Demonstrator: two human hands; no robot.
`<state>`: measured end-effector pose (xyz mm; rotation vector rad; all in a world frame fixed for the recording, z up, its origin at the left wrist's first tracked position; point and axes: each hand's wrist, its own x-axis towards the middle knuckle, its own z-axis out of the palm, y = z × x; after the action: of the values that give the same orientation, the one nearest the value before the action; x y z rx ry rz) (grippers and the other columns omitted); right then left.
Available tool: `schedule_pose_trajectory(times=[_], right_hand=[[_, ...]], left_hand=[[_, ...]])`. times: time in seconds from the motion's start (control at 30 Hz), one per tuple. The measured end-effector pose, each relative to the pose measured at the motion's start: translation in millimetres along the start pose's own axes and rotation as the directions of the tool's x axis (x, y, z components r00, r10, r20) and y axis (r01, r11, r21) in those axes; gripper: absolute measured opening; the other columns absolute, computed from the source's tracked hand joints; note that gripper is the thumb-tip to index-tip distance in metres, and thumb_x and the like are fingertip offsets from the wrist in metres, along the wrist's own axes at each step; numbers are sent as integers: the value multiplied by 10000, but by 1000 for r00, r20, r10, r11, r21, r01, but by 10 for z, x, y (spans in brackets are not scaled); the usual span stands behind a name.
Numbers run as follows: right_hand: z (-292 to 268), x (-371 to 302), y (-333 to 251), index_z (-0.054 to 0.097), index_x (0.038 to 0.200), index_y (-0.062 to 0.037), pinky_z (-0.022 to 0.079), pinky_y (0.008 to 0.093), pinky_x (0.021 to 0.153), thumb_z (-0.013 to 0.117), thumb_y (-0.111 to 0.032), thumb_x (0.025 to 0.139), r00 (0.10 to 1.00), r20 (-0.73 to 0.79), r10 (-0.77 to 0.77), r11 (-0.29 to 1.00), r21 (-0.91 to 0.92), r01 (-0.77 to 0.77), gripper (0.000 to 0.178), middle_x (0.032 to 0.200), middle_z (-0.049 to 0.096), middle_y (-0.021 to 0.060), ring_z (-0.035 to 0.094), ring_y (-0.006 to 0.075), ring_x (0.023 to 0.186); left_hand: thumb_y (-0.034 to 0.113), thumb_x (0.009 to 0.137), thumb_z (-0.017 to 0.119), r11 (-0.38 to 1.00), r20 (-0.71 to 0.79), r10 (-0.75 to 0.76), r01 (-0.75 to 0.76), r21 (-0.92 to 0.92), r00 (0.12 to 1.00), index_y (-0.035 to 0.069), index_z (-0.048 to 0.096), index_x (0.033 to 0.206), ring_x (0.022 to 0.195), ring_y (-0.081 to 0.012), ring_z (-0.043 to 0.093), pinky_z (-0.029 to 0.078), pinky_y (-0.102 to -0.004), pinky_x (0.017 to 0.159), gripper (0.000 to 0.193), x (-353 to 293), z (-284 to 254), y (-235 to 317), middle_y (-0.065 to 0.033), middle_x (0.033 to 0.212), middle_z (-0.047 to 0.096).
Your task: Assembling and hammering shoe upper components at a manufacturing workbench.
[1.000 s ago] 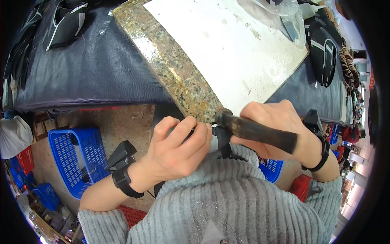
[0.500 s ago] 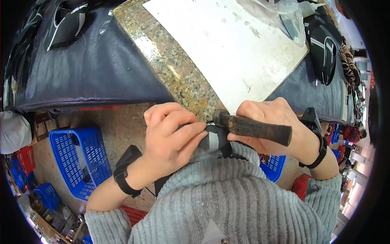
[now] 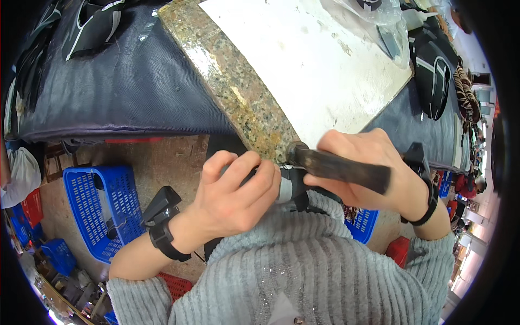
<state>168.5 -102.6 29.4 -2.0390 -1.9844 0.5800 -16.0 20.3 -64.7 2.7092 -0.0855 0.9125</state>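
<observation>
My right hand (image 3: 374,168) is closed round a hammer (image 3: 346,171) with a dark, worn handle. The small round hammer head sits at the near corner of a speckled granite slab (image 3: 238,89), right beside my left fingertips. My left hand (image 3: 230,197) has its fingers bent and pinched on a dark piece with a light grey strip (image 3: 285,188), at that same corner. Most of the piece is hidden by my fingers and the hammer, so its full shape does not show.
A stained white sheet (image 3: 314,70) lies over the slab on a dark covered table (image 3: 135,92). Black shoe uppers with white trim (image 3: 433,76) lie at the right, beside a clear plastic bag (image 3: 392,27). A blue basket (image 3: 103,211) stands on the floor at left.
The hammer stays at the slab corner, with its head slightly lower and to the right. My left fingers have curled more and shifted a little. The view has tilted slightly.
</observation>
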Motion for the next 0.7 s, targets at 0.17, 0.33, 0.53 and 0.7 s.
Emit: schedule_pose_trajectory(times=[0.17,0.33,0.53,0.7], right_hand=[[72,-62,-13,548,876,-76,450,352,462,739,-274,796,1000,-30,1,998,66,1,287,637,577,90,586,284,526],[-20,-110,1,594,854,-52,434,292,473,744,-182,811,943,-317,98,974,225,-26,204,700,586,55,535,190,496],[-16,-263,-95,600,876,-57,462,318,496,758,-184,791,970,-210,125,986,132,-98,219,692,592,65,593,234,544],[86,-276,8,489,804,-67,429,351,447,691,-312,837,989,-46,138,990,8,-137,319,661,574,84,602,283,556]], left_hand=[[111,621,651,1000,-3,-11,11,-18,1000,53,672,889,868,-207,576,359,-355,778,275,-8,-12,29,-38,916,623],[128,630,627,997,29,-59,60,-56,998,42,645,890,876,-203,567,382,-353,789,274,-8,-1,34,-45,918,599],[95,678,723,960,-5,-278,278,-41,960,70,641,917,816,-218,559,388,-343,731,253,149,132,239,-41,905,592],[-41,666,737,820,-72,-486,427,-382,871,9,597,1002,900,-306,581,441,-357,848,367,120,104,193,-147,970,601]])
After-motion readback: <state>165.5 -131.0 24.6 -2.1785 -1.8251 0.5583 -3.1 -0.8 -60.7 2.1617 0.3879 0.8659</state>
